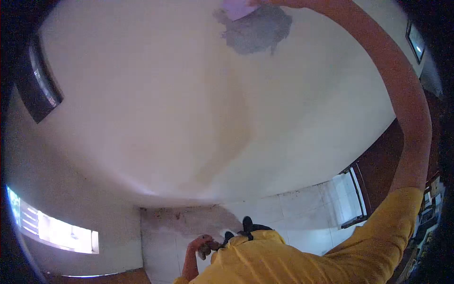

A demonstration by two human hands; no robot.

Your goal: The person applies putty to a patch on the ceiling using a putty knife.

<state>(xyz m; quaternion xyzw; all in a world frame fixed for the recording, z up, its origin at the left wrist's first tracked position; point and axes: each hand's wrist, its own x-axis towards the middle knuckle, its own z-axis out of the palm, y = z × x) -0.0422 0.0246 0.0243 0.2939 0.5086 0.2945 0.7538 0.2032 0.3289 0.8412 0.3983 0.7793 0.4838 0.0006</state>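
My right arm reaches up along the right side to the wall (142,94). At the top edge, my right hand (289,3), partly cut off, is closed on a pale lilac flat piece (240,7) whose kind I cannot make out. That piece lies over the upper left part of a rough grey patch (257,32) on the off-white wall. Low in front of my yellow shirt, my left hand (206,245) is bent with its fingers curled in. Whether something is inside those fingers is too dark to tell.
Pale floor tiles (302,213) run along the wall's foot, with dark shoes (250,225) below me. A bright window (61,232) is at lower left, a dark-framed object (42,85) at upper left. At right are a framed picture (415,41) and dark furniture (378,165).
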